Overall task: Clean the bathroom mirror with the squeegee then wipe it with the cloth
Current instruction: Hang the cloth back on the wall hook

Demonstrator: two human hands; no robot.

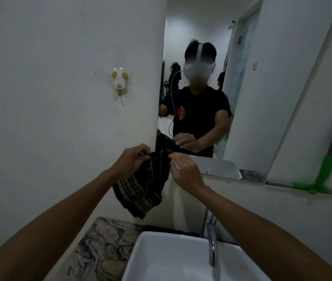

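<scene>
The wall (49, 57) is filling the left and far side of the scene, pale and marked with a few smudges. The mirror (248, 88) is hanging on it to the right, running from the top edge down to a strip just above the basin; it is reflecting a person in a dark shirt wearing a white headset.

The basin (157, 258) is sitting nearest to me, white and square-cornered, with the chrome tap (211, 240) standing at its far right side. The marbled counter (100, 250) is lying to the left of the basin.

The squeegee (331, 159) is resting at the far right, below the mirror's lower right corner: grey handle leaning up and to the right, green head down against the ledge. It is well apart from both hands.

The cloth (142, 185) is hanging in the air in front of the wall, just left of the mirror's lower left corner and above the counter and basin. It is dark with pale stripes and is drooping down and to the left from its top edge.

My left hand (132, 161) is pinching the cloth's top edge on the left side, fingers curled round the fabric. My right hand (185, 169) is pinching the same edge on the right side, fingertips closed on it.

A small animal-shaped hook (119, 81) is sticking to the wall, up and to the left of the hands.
</scene>
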